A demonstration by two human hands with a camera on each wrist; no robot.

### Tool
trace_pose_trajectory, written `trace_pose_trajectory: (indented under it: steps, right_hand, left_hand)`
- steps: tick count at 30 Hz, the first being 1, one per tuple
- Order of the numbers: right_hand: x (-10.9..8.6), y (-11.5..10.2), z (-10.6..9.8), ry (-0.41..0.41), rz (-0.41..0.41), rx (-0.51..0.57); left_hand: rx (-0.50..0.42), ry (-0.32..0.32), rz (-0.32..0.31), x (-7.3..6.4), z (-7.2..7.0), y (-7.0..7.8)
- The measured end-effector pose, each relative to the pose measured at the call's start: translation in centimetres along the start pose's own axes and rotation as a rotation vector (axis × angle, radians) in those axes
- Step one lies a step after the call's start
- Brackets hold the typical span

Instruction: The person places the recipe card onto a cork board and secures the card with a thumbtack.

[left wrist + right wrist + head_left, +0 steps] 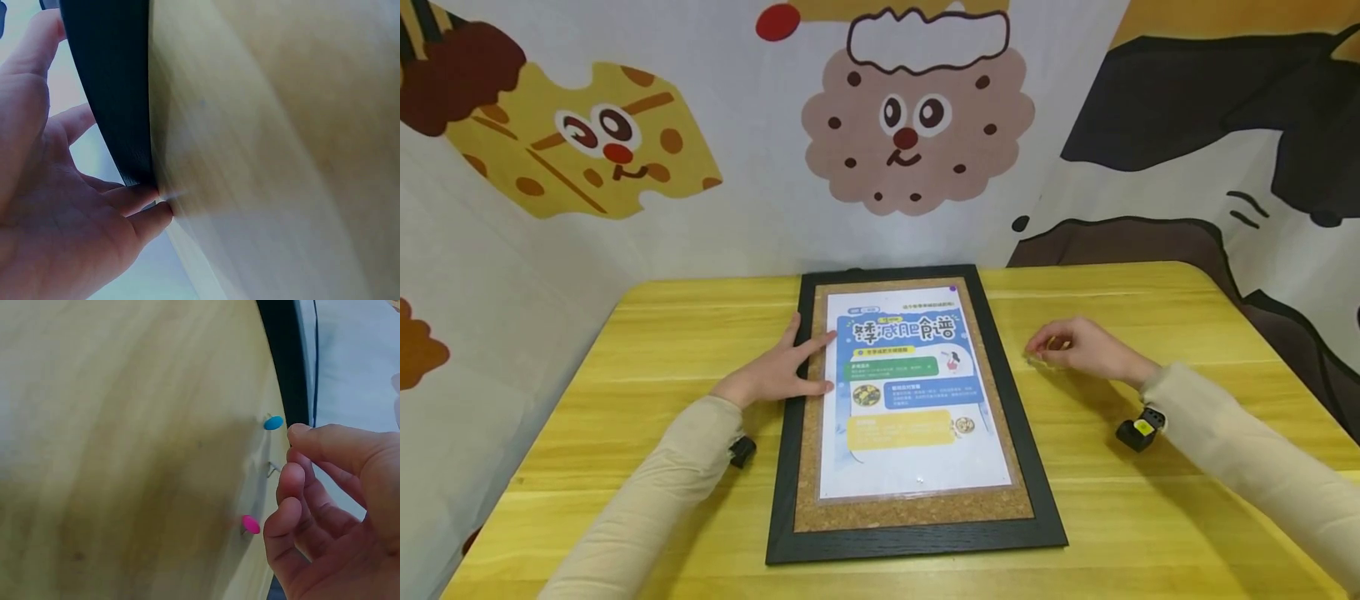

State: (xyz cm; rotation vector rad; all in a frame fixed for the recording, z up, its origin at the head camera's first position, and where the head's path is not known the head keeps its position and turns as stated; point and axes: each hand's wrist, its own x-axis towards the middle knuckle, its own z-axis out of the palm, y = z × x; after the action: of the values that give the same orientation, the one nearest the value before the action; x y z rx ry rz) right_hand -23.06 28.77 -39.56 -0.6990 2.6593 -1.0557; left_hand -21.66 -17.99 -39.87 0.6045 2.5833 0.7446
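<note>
Head view: the table (1150, 500) is backed by printed cloth (722, 242); the blue-and-white sheet (910, 468) is laid on the board (925, 511), its edge touched by the spread left hand (781, 368). Left wrist: the black frame (119, 87) is touched. Right wrist: a blue pin (273, 423) and pink pin (250, 524) are seen near the curled right hand (1086, 350); whether anything is pinched cannot be told.

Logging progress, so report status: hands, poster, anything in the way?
Left hand across black frame, reaching poster at left edge. Right hand near blue pin, pink pin; grip unclear. Purple pin at poster's upper right; other corners unobstructed.
</note>
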Motion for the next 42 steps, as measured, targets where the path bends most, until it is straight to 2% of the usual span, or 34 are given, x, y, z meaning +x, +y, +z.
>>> trace_pose_trajectory:
  steps: [8,21,35,42]
  right_hand:
    - [-0.22,0.52,0.53,-0.005,-0.014,0.018]
    - [0.28,0.39,0.82,-0.018,-0.038,-0.024]
    - [0.65,0.16,1.01,-0.047,-0.033,0.024]
    - [0.64,0.36,0.91,-0.110,-0.024,0.088]
  left_hand:
    - [-0.002,-0.003,0.001,-0.02,-0.08,0.11]
    - [-0.008,-0.002,0.006,-0.02,-0.12,0.21]
    - [-0.007,0.000,-0.005,-0.06,-0.25,0.32]
    - [-0.003,0.005,0.002,0.06,-0.13,0.22]
